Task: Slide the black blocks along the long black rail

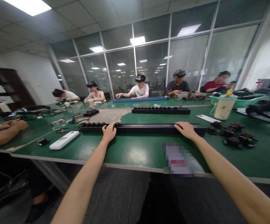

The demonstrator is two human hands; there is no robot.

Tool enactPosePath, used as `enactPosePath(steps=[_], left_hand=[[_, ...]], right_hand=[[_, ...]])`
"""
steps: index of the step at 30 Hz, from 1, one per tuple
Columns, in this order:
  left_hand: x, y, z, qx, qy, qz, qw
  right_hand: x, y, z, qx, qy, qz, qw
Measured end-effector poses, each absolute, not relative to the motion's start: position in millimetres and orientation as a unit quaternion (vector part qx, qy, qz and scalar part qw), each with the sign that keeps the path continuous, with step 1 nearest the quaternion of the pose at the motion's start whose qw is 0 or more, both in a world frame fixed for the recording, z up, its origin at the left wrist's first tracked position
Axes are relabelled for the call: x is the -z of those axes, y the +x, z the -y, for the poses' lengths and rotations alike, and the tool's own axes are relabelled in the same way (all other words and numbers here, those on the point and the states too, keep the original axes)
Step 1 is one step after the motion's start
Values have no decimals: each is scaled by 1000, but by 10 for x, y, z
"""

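A long black rail lies across the green table in front of me. Small black blocks sit in a row along its left part, and the stretch to the right looks like an open channel. My left hand grips the rail just past the last blocks, fingers curled over its top. Near the right end, my right hand holds it too, with fingers bent over the upper edge. Loose black parts with brownish faces are heaped to the right of that end.
Beyond lies a second black rail with blocks. A white device, a pixelated phone, a white phone and a cream tumbler stand or lie around. Cables tangle at left. Another person's hands rest there; several people sit opposite.
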State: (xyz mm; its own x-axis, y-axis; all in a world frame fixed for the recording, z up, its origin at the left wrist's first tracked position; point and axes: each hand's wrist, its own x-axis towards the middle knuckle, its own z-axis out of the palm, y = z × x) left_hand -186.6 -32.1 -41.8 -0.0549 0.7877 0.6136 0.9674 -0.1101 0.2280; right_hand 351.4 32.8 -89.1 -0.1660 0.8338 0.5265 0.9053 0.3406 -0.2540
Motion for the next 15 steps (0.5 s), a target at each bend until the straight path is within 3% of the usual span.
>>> enactPosePath(steps=[15], left_hand=[[412, -1932, 269, 310, -678, 647, 162]], right_hand=[[862, 3519, -299, 59, -571, 761, 302]])
